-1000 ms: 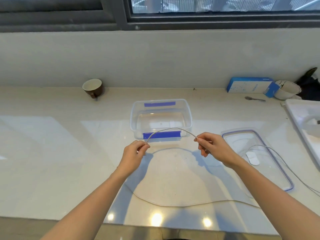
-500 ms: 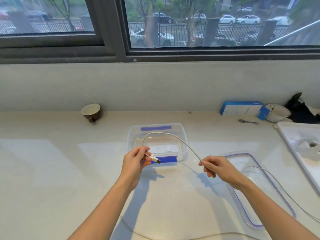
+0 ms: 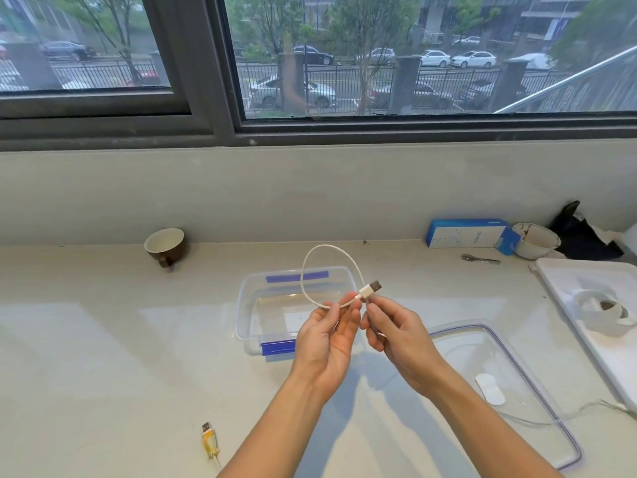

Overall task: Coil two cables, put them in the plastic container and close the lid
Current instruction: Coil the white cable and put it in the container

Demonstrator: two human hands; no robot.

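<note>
Pale counter (image 3: 103,339) under window | left hand (image 3: 327,343) pinching white cable (image 3: 305,270), first loop raised | right hand (image 3: 400,334) pinching cable beside plug, feeding coil | open container (image 3: 248,305) just behind | lid (image 3: 551,408) right

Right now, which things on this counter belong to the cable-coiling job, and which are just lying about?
Part of the job:
- white cable, looped, pinched by left hand and right hand
- open plastic container
- lid, off, flat on the counter
- second cable, yellowed plug near the front edge

Lying about:
- brown cup
- blue box
- spoon
- white bowl
- white tray
</note>
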